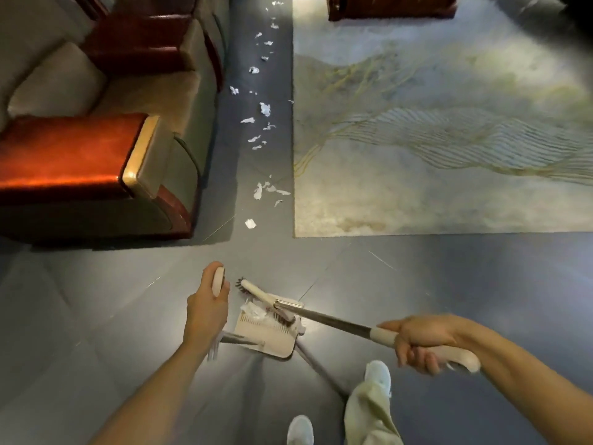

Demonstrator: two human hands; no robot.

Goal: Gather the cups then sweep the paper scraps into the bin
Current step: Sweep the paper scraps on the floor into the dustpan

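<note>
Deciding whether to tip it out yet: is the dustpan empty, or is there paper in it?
Not empty: white paper scraps lie in the dustpan, with the broom resting over them.

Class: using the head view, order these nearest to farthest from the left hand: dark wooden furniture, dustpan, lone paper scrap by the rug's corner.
1. dustpan, just right of the left hand.
2. lone paper scrap, ahead by the rug corner.
3. dark wooden furniture, top of view, far end.
</note>
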